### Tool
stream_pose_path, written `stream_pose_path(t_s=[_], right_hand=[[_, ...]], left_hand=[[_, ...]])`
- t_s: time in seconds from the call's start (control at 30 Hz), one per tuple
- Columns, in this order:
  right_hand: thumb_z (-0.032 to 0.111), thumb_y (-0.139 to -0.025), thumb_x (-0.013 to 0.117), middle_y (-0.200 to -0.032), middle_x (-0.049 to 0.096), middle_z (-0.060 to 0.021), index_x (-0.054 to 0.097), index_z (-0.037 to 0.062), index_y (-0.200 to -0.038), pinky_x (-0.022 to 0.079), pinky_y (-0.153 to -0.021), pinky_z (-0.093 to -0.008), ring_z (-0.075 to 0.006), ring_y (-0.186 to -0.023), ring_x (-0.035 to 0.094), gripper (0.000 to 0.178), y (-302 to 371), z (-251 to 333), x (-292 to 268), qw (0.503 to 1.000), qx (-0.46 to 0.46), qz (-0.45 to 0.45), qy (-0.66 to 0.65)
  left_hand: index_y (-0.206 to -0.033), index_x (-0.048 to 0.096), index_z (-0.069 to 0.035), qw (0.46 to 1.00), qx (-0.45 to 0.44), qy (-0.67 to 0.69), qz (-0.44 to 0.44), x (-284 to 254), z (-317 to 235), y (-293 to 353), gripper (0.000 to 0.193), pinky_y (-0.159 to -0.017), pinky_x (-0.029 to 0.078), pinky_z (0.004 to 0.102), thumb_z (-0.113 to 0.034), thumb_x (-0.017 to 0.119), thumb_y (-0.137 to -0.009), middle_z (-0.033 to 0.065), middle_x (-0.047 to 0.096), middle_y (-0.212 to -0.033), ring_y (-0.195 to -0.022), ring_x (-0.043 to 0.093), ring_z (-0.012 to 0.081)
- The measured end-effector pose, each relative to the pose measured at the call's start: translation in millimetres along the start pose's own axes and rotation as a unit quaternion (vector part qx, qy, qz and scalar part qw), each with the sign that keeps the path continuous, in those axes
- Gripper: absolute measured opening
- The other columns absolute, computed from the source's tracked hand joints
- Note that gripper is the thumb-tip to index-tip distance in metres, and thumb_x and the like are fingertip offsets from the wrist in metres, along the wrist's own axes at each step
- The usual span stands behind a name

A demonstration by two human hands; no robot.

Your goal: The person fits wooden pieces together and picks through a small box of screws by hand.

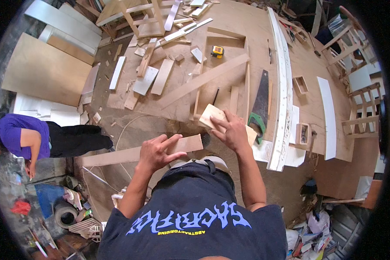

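Note:
My left hand (158,152) is wrapped over a long wooden plank (117,157) in front of my waist, its index finger and thumb lying along the wood. The plank's squared end points right, toward my right hand (232,130). That hand grips a short pale wooden block (212,116) from above, at the near edge of the worktable; its fingers cover the block's middle. Just to the right of the block lies a handsaw (262,93) with a green handle. A shallow wooden frame (246,73) rests beyond the block, with a loose board (208,80) slanting across it.
A yellow tape measure (217,52) sits inside the frame. Offcuts (163,77) are scattered on the table's left. A long white-edged beam (283,86) runs along the right. To the left, a person in a purple top (24,134) is near leaning panels (47,71).

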State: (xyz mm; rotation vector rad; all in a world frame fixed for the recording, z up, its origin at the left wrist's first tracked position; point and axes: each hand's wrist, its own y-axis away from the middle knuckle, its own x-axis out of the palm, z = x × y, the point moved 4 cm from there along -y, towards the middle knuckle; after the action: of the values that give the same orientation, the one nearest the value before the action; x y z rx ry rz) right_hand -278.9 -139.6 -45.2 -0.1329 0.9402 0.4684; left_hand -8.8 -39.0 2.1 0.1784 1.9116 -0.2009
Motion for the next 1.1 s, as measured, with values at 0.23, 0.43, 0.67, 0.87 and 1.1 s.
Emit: stream_pose_path(t_s=[0.23, 0.43, 0.67, 0.87, 1.1], right_hand=[[0.029, -0.081, 0.087, -0.150, 0.057, -0.0245, 0.070, 0.0171, -0.139, 0.049, -0.107, -0.0402, -0.0368, -0.129, 0.064, 0.061, -78.3, -1.1, -29.6, 0.952, -0.103, -0.067, -0.280], [0.023, -0.082, 0.088, -0.149, 0.058, -0.0234, 0.068, 0.0105, -0.140, 0.046, -0.110, -0.0380, -0.0340, -0.135, 0.060, 0.063, -110.9, 29.8, -9.1, 0.901, -0.101, -0.014, -0.421], [0.019, -0.083, 0.086, -0.151, 0.057, -0.0249, 0.068, 0.0085, -0.140, 0.044, -0.114, -0.0396, -0.0305, -0.135, 0.060, 0.060, -149.8, 32.7, 16.5, 0.918, 0.001, -0.134, -0.373], [0.015, -0.080, 0.088, -0.153, 0.055, -0.0261, 0.068, 0.0077, -0.140, 0.041, -0.117, -0.0383, -0.0298, -0.140, 0.056, 0.064, -144.6, 78.4, 24.4, 0.874, -0.005, -0.138, -0.465], [0.023, -0.087, 0.084, -0.150, 0.057, -0.0268, 0.068, 0.0099, -0.141, 0.041, -0.116, -0.0370, -0.0282, -0.138, 0.058, 0.058, -184.9, 85.0, 47.0, 0.913, 0.133, -0.198, -0.331]], left_hand=[[-0.132, 0.073, -0.022, 0.993, -0.060, 0.087, -0.044, -15.4, 42.0, -77.1, 0.063, -0.061, 0.055, 0.0414, -0.060, 0.080, -0.082, 0.0076, 0.066, -0.080, -0.069, 0.068, 0.0287], [-0.132, 0.073, -0.015, 0.963, -0.034, 0.261, -0.049, -4.7, 84.2, -109.1, 0.060, -0.069, 0.055, 0.0400, -0.048, 0.084, -0.084, 0.0133, 0.072, -0.089, -0.077, 0.071, 0.0312], [-0.131, 0.072, -0.008, 0.951, 0.029, 0.301, 0.056, -14.8, 130.2, -155.3, 0.060, -0.079, 0.057, 0.0383, -0.045, 0.083, -0.085, 0.0199, 0.076, -0.108, -0.094, 0.075, 0.0343], [-0.131, 0.072, -0.006, 0.935, 0.030, 0.333, 0.119, -21.1, 173.2, -185.3, 0.060, -0.080, 0.057, 0.0392, -0.045, 0.082, -0.086, 0.0204, 0.076, -0.105, -0.091, 0.074, 0.0331], [-0.132, 0.071, -0.005, 0.901, 0.117, 0.383, 0.165, -38.2, 203.0, -196.1, 0.059, -0.076, 0.055, 0.0379, -0.041, 0.082, -0.087, 0.0191, 0.075, -0.101, -0.083, 0.072, 0.0317]])
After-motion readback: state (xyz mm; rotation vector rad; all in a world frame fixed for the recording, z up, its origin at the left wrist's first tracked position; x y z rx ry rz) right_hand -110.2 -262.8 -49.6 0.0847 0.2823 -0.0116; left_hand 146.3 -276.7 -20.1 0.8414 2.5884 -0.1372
